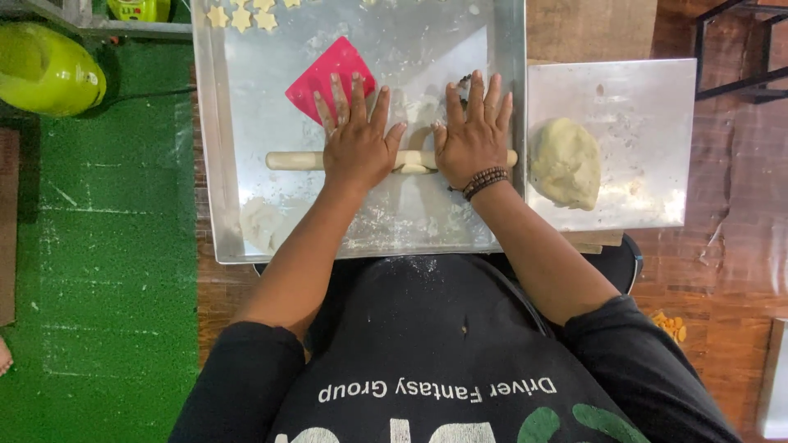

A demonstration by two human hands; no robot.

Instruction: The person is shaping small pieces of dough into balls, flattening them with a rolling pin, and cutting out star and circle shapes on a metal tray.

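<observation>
On a floured metal tray [222, 164], left hand [355, 139] and right hand [474, 135] press a rolling pin [294, 160] over dough [414, 166], fingers spread flat, gripping nothing.

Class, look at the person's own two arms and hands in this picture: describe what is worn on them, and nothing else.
Both arms have black sleeves pushed up above the elbows, leaving the forearms bare. The right hand has a dark brown beaded bracelet at the wrist. The left hand wears nothing; no gloves or rings show.

Mid-frame, left hand [355, 139] and right hand [474, 135] press flat on a rolling pin [294, 160] (dough [414, 167] beneath) over a metal tray [215, 164].
</observation>
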